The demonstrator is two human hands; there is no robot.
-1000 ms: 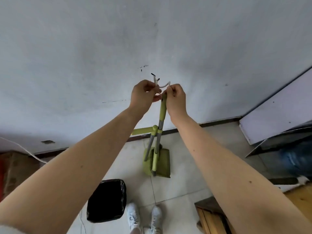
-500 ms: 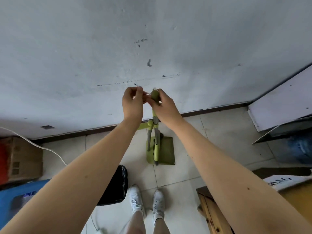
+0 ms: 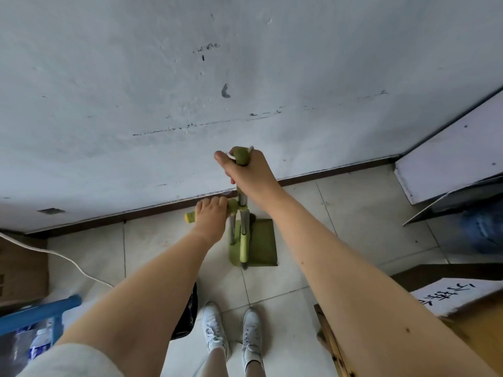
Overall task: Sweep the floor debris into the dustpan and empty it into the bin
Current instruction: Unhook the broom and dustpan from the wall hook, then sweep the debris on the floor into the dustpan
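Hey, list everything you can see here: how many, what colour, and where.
green plastic dustpan: one, green, on floor tiles by the wall.
green long-handled broom: one, green and grey, upright at the dustpan.
green side handle with a yellow end: one, green, jutting left from the poles.
black bag-lined bin: one, black, behind the left forearm.
white cable: one, white, floor left.
brown cardboard box: one, brown, far left.
blue metal frame: one, blue, lower left.
clear plastic bottle: one, clear, bottom left.
white handwritten paper sheet: one, white, lower right.
white shoes: two, white, bottom centre.
left hand: one, grips the side handle.
right hand: one, grips the broom's top.
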